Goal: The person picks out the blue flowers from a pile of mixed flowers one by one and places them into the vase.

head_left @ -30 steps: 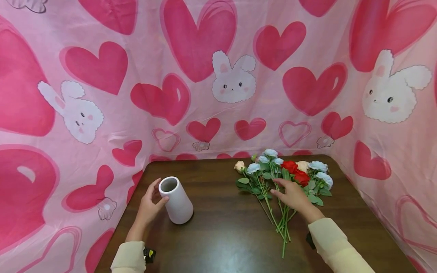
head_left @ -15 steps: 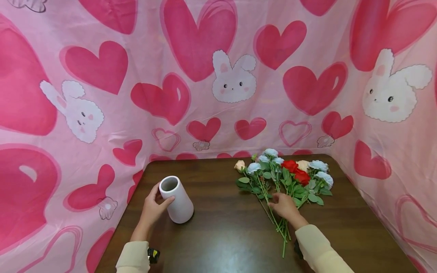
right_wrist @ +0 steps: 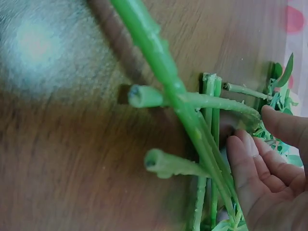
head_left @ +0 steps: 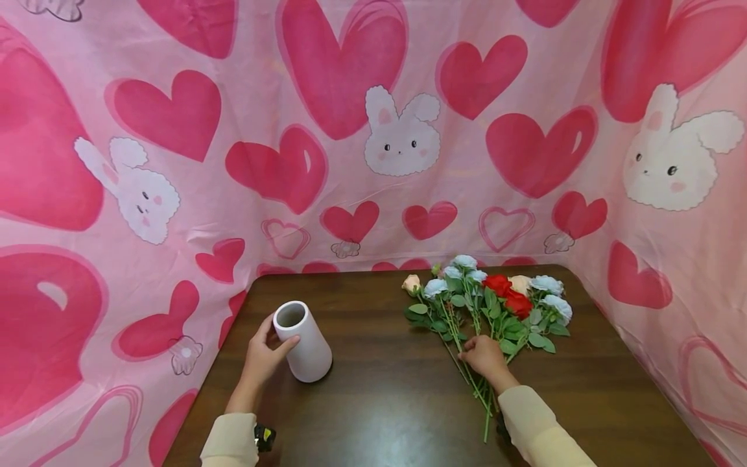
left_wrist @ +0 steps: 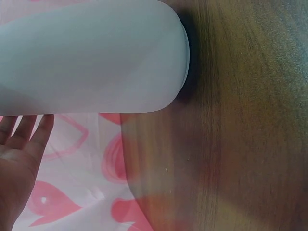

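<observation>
Though vase (head_left: 307, 353) unmoved, hands (head_left: 487, 359) (right) nearer stems (right_wrist: 154, 48)

On the left of the table (head_left: 373, 402), we see a vase (head_left: 309, 353) standing upright, the left hand (head_left: 259, 360) touching it from the left near its rim. Well apart to its right lie flowers, their blooms (head_left: 518, 303) toward the back edge and stems (head_left: 486, 421) toward us. The right hand (head_left: 487, 357) is at the stems. Cloth (head_left: 408, 217) hangs behind.
</observation>
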{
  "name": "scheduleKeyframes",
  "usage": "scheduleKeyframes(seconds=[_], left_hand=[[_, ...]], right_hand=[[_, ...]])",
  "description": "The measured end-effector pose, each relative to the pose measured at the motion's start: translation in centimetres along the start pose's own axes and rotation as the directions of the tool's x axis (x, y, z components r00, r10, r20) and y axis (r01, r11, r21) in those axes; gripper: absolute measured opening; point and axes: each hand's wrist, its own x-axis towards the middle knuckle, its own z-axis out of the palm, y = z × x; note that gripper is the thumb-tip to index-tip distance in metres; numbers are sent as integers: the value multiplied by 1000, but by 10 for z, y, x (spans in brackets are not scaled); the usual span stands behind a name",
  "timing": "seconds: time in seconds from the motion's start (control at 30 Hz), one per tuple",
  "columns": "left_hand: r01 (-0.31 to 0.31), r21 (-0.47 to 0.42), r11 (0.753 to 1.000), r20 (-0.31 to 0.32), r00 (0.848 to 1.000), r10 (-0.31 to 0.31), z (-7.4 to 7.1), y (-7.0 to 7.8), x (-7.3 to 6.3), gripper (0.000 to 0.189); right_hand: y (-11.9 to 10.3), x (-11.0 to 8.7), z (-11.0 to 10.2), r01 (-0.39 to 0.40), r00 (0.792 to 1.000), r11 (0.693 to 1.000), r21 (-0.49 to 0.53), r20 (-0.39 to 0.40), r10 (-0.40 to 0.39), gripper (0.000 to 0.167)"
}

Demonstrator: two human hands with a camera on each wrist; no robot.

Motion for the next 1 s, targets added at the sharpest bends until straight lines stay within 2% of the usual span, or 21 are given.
scheduleKeyframes(seconds=[0.1,0.23,0.37,0.57,0.67,0.8,0.9,1.0], left_hand=[[-4,-4,1000,-4,1000,4,1,-1,0,67],[-16,-32,999,-9,1000,15,2,-3,1,67],[-14,-52,999,-11,1000,14,2,-5,1,66],[-17,-37,999,-15,1000,16,2,-5,0,66],[-27,-29,999,-18,999,27,3,-10,1,66],[-14,-35,999,-25,1000,13,5,-30,6,68],[-21,-40,999,-38,999,19,8,-44,10,68],[-56,-38,998,-60,997,54,10,-48,11,67]], right_hand=[[1,-1,1,2,1000,1000,-10,2,-2,15],[1,-2,1,7,1000,1000,11,17,-7,41],[1,-3,1,-8,999,999,34,47,6,50],[3,-5,2,-73,993,990,121,99,61,47],[4,-5,1,-90,991,983,162,117,71,35],[4,-6,-1,-101,988,976,194,138,75,12],[2,-8,-3,-115,983,970,216,163,80,18],[-1,-9,-5,-130,980,963,237,181,88,18]])
